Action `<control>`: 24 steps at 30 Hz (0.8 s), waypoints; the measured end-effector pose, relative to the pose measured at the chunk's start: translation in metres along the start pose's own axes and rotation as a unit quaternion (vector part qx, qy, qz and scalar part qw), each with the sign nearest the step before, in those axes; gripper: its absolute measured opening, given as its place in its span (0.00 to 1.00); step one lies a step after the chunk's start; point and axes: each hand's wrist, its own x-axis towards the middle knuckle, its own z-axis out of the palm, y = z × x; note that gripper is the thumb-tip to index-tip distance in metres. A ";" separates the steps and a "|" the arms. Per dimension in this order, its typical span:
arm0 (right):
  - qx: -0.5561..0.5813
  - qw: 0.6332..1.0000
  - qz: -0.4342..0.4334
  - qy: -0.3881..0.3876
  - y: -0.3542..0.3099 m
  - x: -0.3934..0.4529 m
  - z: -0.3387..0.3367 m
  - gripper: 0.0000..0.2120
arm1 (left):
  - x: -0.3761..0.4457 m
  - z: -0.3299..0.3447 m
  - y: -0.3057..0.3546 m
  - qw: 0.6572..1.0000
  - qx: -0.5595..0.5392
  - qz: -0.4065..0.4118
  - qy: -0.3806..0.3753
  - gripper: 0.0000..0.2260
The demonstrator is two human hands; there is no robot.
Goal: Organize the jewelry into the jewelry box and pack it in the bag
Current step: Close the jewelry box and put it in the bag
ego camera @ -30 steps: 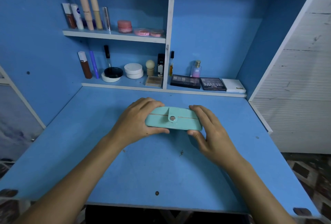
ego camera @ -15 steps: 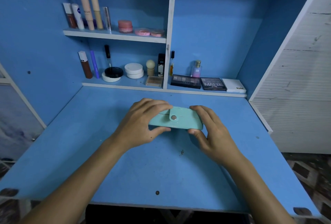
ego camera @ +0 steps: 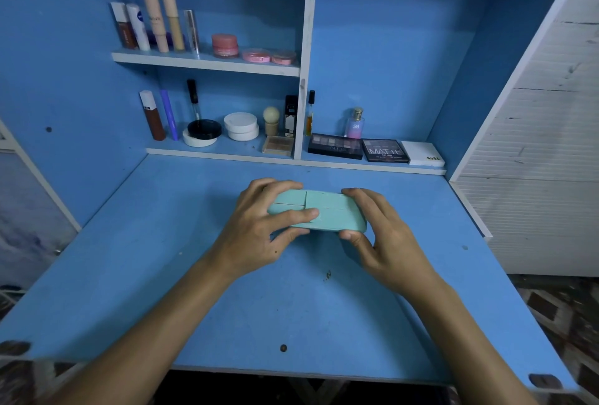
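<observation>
Head view: left hand [ego camera: 259, 226] and right hand [ego camera: 382, 233] both grip small mint-green oblong jewelry box [ego camera: 327, 210] above blue desk [ego camera: 291, 307]. Risk: thumb pops clasp, contents spill.

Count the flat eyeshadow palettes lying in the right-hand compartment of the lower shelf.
3, side by side: the NUDES palette leftmost, the MATTE palette in the middle, the white NUDE palette rightmost. None looks hidden.

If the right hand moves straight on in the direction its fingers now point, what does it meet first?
The right hand points left and away, and its fingers are already gripping the teal jewelry box. Beyond the box, probably the left hand on the other end, though depth is unclear.
</observation>
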 end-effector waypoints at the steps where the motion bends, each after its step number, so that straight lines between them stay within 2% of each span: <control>1: 0.001 1.000 0.000 -0.001 0.000 -0.001 0.000 0.24 | -0.001 0.000 0.000 1.000 -0.001 0.000 0.000 0.12; 7: 0.026 1.000 0.005 0.012 -0.005 -0.005 0.000 0.24 | 0.002 -0.009 0.007 0.998 -0.046 -0.042 -0.018 0.11; 10: 0.045 0.999 0.017 0.020 -0.010 -0.009 0.000 0.23 | 0.002 -0.017 0.011 0.987 -0.109 -0.119 -0.004 0.14; 13: 0.057 0.997 0.034 0.026 -0.014 -0.012 0.000 0.24 | 0.002 -0.022 0.010 0.960 -0.156 -0.229 -0.030 0.23; 17: 0.088 0.994 0.064 0.027 -0.018 -0.014 0.001 0.23 | 0.000 -0.022 0.003 0.901 -0.237 -0.349 -0.101 0.36; 21: 0.169 0.976 0.133 0.017 -0.018 -0.015 0.002 0.20 | -0.006 -0.022 -0.001 0.849 -0.307 -0.407 -0.138 0.40; 24: 0.260 0.945 0.200 0.001 -0.022 -0.015 0.002 0.17 | -0.011 -0.022 -0.003 0.850 -0.309 -0.400 -0.146 0.38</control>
